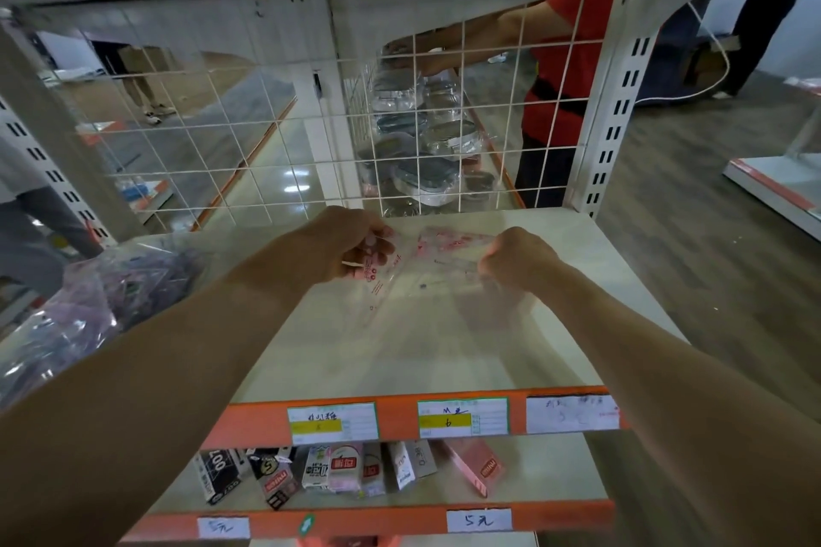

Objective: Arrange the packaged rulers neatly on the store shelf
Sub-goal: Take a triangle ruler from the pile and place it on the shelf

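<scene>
Both hands hold one clear ruler pack (428,269) just above the back of the shelf (400,351). The left hand (344,246) pinches one end with its fingers (377,255). The right hand (517,260) is curled tight on the other end. Holding both ends probably keeps the floppy pack flat and straight, so it can go down neatly. A big plastic bag (89,302) sits to the left, maybe with more packs.

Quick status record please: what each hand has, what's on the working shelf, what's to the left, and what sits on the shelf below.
left hand: grips left end of clear ruler packet
right hand: grips the packet's right end
packet position: near the back of the shelf
left of shelf: clear bag of packaged stock
shelf below: small boxes
</scene>
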Demonstrator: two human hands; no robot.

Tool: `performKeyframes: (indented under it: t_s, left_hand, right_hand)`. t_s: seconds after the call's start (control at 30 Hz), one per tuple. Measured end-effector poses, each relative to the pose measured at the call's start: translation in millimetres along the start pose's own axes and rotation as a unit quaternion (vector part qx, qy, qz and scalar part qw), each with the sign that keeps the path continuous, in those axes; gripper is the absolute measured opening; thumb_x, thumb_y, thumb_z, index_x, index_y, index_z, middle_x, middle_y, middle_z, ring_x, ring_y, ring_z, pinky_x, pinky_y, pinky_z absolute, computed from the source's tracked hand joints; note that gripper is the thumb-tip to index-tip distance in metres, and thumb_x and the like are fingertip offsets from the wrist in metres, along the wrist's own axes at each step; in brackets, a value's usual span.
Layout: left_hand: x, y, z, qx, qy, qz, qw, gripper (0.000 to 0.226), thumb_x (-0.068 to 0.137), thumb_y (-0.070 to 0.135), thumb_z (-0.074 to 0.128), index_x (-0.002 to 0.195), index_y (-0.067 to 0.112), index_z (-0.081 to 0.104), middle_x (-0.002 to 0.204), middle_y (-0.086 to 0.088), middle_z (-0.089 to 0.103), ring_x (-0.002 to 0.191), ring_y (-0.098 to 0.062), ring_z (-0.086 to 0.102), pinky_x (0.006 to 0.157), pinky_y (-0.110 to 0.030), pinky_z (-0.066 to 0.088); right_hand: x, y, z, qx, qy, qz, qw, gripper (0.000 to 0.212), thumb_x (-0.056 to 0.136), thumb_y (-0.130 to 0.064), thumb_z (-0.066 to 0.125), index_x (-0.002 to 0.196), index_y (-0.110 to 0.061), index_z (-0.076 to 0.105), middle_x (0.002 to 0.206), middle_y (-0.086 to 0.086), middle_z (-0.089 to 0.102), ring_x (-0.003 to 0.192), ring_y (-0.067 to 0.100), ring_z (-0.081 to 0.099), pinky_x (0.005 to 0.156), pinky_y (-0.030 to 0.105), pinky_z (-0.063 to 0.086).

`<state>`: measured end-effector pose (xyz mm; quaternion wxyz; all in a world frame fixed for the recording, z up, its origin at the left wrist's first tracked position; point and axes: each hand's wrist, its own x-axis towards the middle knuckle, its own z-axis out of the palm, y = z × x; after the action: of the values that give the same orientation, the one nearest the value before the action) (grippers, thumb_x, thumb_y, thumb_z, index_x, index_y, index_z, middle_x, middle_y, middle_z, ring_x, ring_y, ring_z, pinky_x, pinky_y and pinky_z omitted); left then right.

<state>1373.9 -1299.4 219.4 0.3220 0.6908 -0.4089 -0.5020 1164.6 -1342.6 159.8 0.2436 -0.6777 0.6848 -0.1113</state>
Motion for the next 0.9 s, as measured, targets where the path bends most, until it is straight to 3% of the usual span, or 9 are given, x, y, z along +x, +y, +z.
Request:
performKeyframes:
  t_s: [0.17,0.3,0.43,0.53,0.63,0.77,0.83,0.9]
  left_hand:
    - [0,4,2,0.001,-0.007,0.003,1.0,0.018,0.091,0.01,0.049,0.079,0.009,0.062,0.073,-0.006,0.066,0.059,-0.016,0.056,0.049,-0.023,0.041]
    - [1,6,5,-0.003,-0.011,0.003,1.0,0.013,0.089,0.01,0.053,0.081,0.008,0.063,0.077,-0.008,0.065,0.061,-0.018,0.056,0.055,-0.026,0.043]
    - [-1,8,6,-0.047,-0.018,0.001,0.999,0.004,0.088,0.008,0.058,0.088,0.007,0.062,0.065,-0.003,0.049,0.073,-0.021,0.056,0.044,-0.023,0.048]
    - [0,8,5,-0.086,-0.032,0.007,0.996,0.006,0.088,0.01,0.06,0.082,0.01,0.061,0.059,0.0,0.051,0.062,-0.016,0.056,0.047,-0.023,0.051]
    - [3,6,4,-0.102,-0.027,0.016,0.994,0.008,0.089,0.011,0.061,0.081,0.01,0.061,0.061,0.0,0.058,0.053,-0.012,0.057,0.051,-0.023,0.046]
    - [9,9,6,-0.197,-0.031,0.013,0.98,0.01,0.087,0.0,0.059,0.077,0.002,0.059,0.06,-0.007,0.063,0.054,-0.015,0.06,0.071,-0.034,0.057]
    - [10,12,9,-0.211,-0.03,0.016,0.977,0.01,0.086,-0.003,0.059,0.077,0.001,0.059,0.056,-0.008,0.065,0.049,-0.016,0.064,0.065,-0.034,0.058]
    - [10,16,12,-0.219,-0.029,0.016,0.975,0.01,0.085,-0.005,0.059,0.076,-0.001,0.059,0.055,-0.009,0.066,0.049,-0.016,0.066,0.057,-0.031,0.058]
  right_hand:
    - [-3,-1,0,0.006,-0.004,-0.014,1.0,0.021,0.078,-0.011,0.056,0.064,-0.014,0.04,0.066,0.002,0.047,0.068,0.022,0.05,0.051,0.023,0.033]
    - [-2,2,2,-0.006,-0.009,-0.044,0.999,0.004,0.073,-0.01,0.057,0.076,-0.009,0.056,0.07,0.003,0.054,0.074,0.024,0.057,0.06,0.025,0.04]
    - [-4,2,-2,0.017,0.014,-0.063,0.998,0.016,0.085,-0.009,0.049,0.074,-0.002,0.058,0.073,0.006,0.057,0.072,0.021,0.055,0.063,0.025,0.043]
    - [-12,-3,-14,0.155,0.004,-0.081,0.985,0.025,0.092,-0.014,0.05,0.074,-0.002,0.062,0.067,0.006,0.053,0.063,0.017,0.047,0.058,0.025,0.039]
    - [-22,-10,-26,0.253,-0.066,-0.078,0.962,0.018,0.092,-0.02,0.057,0.09,-0.009,0.07,0.083,0.003,0.069,0.072,0.012,0.056,0.062,0.021,0.043]
    - [-27,-18,-38,0.221,-0.056,-0.154,0.961,0.026,0.092,-0.026,0.058,0.098,-0.003,0.069,0.087,0.009,0.066,0.075,0.02,0.058,0.065,0.026,0.044]
    - [-23,-21,-44,0.176,-0.03,-0.188,0.966,0.032,0.088,-0.028,0.064,0.106,-0.002,0.067,0.092,0.013,0.065,0.077,0.027,0.06,0.069,0.029,0.045]
    - [-19,-24,-49,0.098,0.014,-0.204,0.974,0.035,0.086,-0.027,0.067,0.116,-0.009,0.066,0.1,0.005,0.065,0.083,0.018,0.061,0.078,0.029,0.049]
